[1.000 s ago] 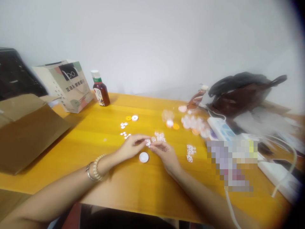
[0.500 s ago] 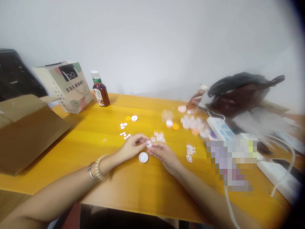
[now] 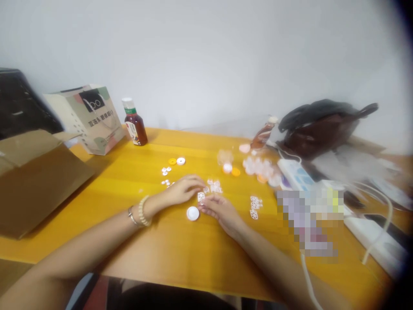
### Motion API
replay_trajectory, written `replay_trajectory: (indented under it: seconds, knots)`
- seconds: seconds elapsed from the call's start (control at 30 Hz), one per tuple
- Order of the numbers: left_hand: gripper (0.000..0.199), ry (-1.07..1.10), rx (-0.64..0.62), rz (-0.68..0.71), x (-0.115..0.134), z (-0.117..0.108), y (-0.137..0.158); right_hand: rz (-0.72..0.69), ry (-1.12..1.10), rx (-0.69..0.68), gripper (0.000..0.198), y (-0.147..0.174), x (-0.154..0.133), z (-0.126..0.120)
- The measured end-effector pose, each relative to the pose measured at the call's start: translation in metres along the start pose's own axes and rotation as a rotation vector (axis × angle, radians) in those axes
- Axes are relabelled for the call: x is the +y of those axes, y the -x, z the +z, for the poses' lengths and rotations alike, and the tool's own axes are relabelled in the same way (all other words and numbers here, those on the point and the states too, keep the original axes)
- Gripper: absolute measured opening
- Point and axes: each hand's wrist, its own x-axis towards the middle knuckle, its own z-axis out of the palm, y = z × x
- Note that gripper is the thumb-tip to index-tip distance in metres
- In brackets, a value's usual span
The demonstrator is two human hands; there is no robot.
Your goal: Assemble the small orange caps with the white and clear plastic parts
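Note:
A small white openwork plastic piece (image 3: pixel 201 196) is pinched in the fingertips of my right hand (image 3: pixel 221 209). My left hand (image 3: pixel 184 189) reaches over it, thumb and fingers apart, with its fingertips at the edge of a loose group of similar white pieces (image 3: pixel 214 187). Whether the fingertips touch one of them is too blurred to tell. Just below the hands lies a round white disc (image 3: pixel 192 213) on the table. Another cluster of white openwork pieces (image 3: pixel 254 207) rests to the right of my right hand.
Small white round parts (image 3: pixel 166 171), a yellow ring (image 3: pixel 172 161) and a white ring (image 3: pixel 181 161) lie beyond my left hand. Clear caps (image 3: pixel 258 165) are back right. A cardboard box (image 3: pixel 41 181), paper bag (image 3: pixel 97 120), bottle (image 3: pixel 135 127) and power strip (image 3: pixel 297 176) stand around.
My left hand has let go of the white openwork piece and moved right and forward to the loose group. The piece stays in my right hand. The view has shifted slightly.

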Motion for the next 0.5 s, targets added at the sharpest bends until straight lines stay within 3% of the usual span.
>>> replay_trajectory:
  seconds: [0.1, 0.2, 0.37, 0.5]
  knots:
    - [0.032, -0.063, -0.113, 0.080, -0.004, 0.003, -0.010, -0.006, 0.012, -0.001, 0.023, 0.002, -0.001, 0.001]
    - [0.031, -0.090, -0.135, 0.070, -0.009, 0.009, -0.013, -0.010, 0.008, 0.002, 0.022, 0.003, -0.003, 0.002]
    - [0.015, -0.095, -0.023, -0.017, -0.005, 0.012, -0.009, -0.016, 0.001, 0.019, 0.022, 0.002, -0.003, 0.003]
    - [0.010, -0.056, 0.158, -0.118, 0.005, 0.001, -0.002, -0.020, -0.016, 0.032, 0.021, 0.002, -0.002, 0.003]
